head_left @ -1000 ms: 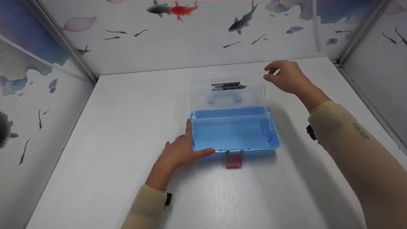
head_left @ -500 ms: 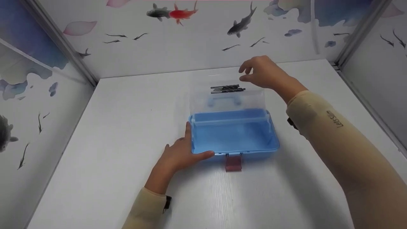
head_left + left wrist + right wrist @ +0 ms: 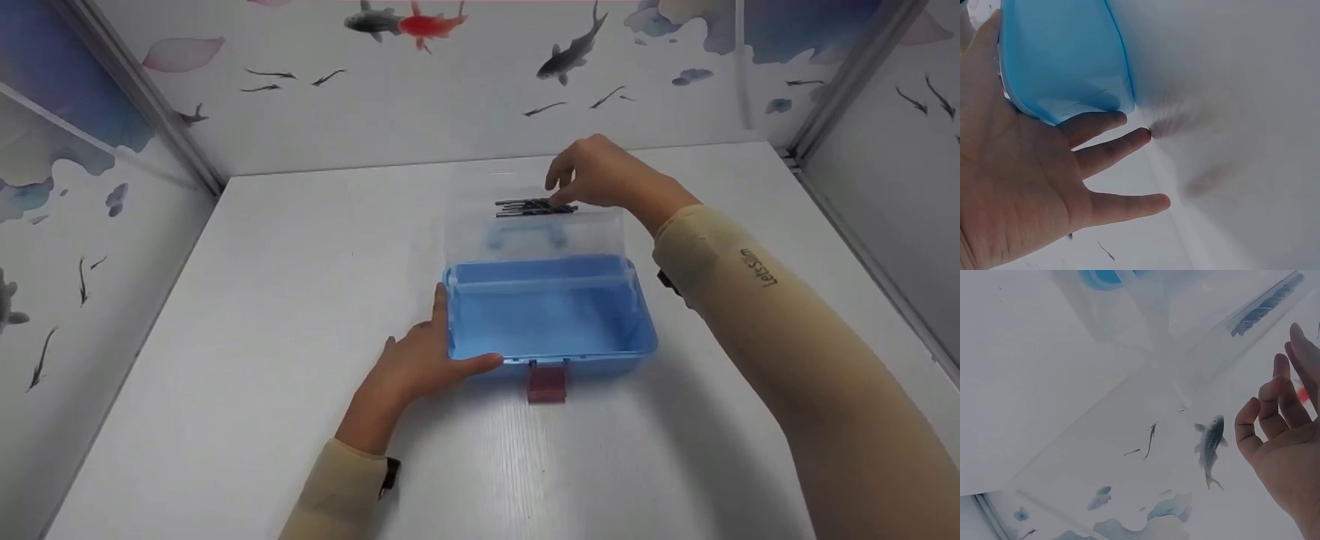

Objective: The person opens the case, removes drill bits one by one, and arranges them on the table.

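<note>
A blue plastic storage box (image 3: pixel 651 346) lies with its clear lid (image 3: pixel 469 202) swung back flat behind it. Several dark twist drill bits (image 3: pixel 514 209) lie together on the lid. My left hand (image 3: pixel 412 364) rests against the box's left end, thumb over the front rim; the left wrist view shows three fingers spread straight beside the blue wall (image 3: pixel 1067 56). Over the right end of the bits is my right hand (image 3: pixel 600 174), its fingers bent downward. In the right wrist view that hand (image 3: pixel 1289 447) has loosely bent fingers with nothing between them, close to the bits (image 3: pixel 1264 309).
A red latch (image 3: pixel 547 384) hangs off the box's front edge. The blue carrying handle (image 3: pixel 526 234) shows through the lid. The white table (image 3: pixel 285 285) is bounded by white panels (image 3: pixel 450 105) printed with fish, joined by metal corner posts (image 3: pixel 161 105).
My right hand has moved left from beside the lid's right edge to over the drill bits, and lowered toward them. The left hand has stayed on the box.
</note>
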Available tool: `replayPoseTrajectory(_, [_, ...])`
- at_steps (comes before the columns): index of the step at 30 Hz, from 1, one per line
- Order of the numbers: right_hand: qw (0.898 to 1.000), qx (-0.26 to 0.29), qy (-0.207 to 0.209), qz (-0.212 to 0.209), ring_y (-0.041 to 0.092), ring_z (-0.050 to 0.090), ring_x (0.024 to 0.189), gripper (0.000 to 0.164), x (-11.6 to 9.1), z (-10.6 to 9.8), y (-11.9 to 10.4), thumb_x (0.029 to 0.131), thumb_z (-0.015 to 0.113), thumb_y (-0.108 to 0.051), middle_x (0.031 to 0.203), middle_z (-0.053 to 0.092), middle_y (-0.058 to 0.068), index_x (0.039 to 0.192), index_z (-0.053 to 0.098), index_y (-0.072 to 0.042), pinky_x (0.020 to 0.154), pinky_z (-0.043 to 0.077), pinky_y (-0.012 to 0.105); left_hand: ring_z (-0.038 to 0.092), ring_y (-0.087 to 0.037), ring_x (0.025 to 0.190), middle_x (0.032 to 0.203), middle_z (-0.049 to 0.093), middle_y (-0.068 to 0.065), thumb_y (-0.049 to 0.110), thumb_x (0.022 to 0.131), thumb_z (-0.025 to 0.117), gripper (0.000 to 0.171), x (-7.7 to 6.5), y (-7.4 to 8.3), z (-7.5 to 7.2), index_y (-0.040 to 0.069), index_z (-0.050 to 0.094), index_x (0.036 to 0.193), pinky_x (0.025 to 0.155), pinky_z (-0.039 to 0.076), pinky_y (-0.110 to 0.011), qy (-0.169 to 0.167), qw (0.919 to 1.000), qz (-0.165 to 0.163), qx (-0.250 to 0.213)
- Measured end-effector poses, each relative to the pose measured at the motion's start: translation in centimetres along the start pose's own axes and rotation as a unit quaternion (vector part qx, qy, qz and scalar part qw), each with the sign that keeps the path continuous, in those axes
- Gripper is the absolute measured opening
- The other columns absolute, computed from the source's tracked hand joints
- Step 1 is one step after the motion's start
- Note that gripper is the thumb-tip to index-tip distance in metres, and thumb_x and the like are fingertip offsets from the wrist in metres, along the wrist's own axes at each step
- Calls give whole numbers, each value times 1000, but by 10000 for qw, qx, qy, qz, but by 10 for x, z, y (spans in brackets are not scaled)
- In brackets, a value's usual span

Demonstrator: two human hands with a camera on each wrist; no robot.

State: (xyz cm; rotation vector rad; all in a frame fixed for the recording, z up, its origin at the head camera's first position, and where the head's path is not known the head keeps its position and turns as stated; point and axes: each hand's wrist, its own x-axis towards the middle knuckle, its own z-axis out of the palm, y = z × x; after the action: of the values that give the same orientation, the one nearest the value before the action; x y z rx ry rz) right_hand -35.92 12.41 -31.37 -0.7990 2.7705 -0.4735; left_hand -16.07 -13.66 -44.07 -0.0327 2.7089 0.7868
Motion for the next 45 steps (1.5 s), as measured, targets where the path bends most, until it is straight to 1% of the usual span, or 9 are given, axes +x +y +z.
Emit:
replayPoseTrajectory(4, [9995, -238, -142, -125, 32, 67, 109, 20, 3, 6, 2, 99, 75, -15, 115, 77, 16, 117, 81, -7, 97, 55, 51, 51, -35, 151, 163, 51, -15, 85, 78, 70, 141, 0, 0, -1, 19, -11, 172, 124, 22, -77, -42, 9999, -59, 80])
replayPoseTrajectory(8, [9989, -407, -143, -192, 31, 70, 105, 15, 6, 10, 4, 98, 74, -10, 111, 80, 16, 110, 83, -5, 96, 57, 51, 53, -35, 149, 162, 52, -15, 86, 78, 68, 140, -1, 0, -4, 19, -12, 172, 121, 25, -78, -27, 9999, -89, 84])
replayPoseTrajectory(16, [9989, -425, -119, -165, 30, 67, 98, 14, 8, 15, 9, 98, 75, -10, 107, 78, 16, 109, 83, -5, 92, 56, 48, 54, -36, 148, 163, 52, -14, 89, 77, 67, 140, 0, 2, -3, 21, -11, 172, 120, 22, -82, -7, 9998, -123, 123])
replayPoseTrajectory(19, [9986, -486, -136, -160, 31, 67, 101, 15, 8, 14, 10, 99, 73, -10, 109, 78, 17, 110, 83, -5, 93, 56, 49, 55, -36, 147, 162, 53, -15, 90, 77, 66, 141, 2, 2, -3, 20, -11, 172, 119, 23, -82, 8, 9997, -127, 186])
replayPoseTrajectory(25, [9992, -349, -186, 1, 32, 66, 108, 18, 12, 15, 17, 101, 73, -13, 116, 76, 18, 115, 82, -6, 101, 55, 51, 56, -37, 146, 161, 54, -16, 91, 77, 64, 140, 8, 4, -3, 21, -11, 172, 118, 22, -84, 14, 9995, -159, 278])
replayPoseTrajectory(30, [9989, -442, 115, -82, 34, 69, 110, 20, 16, 20, 29, 100, 75, -14, 119, 77, 19, 117, 82, -6, 99, 56, 52, 57, -37, 145, 161, 54, -17, 90, 78, 64, 140, 12, 5, -3, 19, -11, 172, 118, 22, -84, -21, 9997, -138, 211])
replayPoseTrajectory(35, [9975, -502, 447, -238, 36, 73, 113, 21, 16, 30, 43, 100, 75, -11, 119, 79, 19, 118, 82, -4, 99, 59, 53, 57, -37, 145, 159, 56, -18, 89, 78, 64, 139, 11, 6, -3, 20, -13, 172, 119, 22, -83, -139, 9994, -218, 216])
replayPoseTrajectory(40, [9956, -235, 711, -559, 36, 71, 107, 17, 16, 36, 50, 99, 75, -7, 111, 76, 20, 112, 83, -1, 98, 58, 52, 58, -37, 143, 156, 58, -19, 88, 79, 64, 139, 10, 5, -4, 20, -14, 171, 120, 22, -82, -179, 9993, -241, 229])
replayPoseTrajectory(45, [9946, 7, 703, -769, 33, 68, 100, 17, 12, 30, 53, 102, 72, -9, 110, 73, 19, 113, 82, -1, 89, 56, 48, 59, -36, 143, 156, 58, -19, 91, 78, 63, 140, 13, 6, -5, 21, -14, 171, 121, 21, -81, -153, 9993, -218, 280])
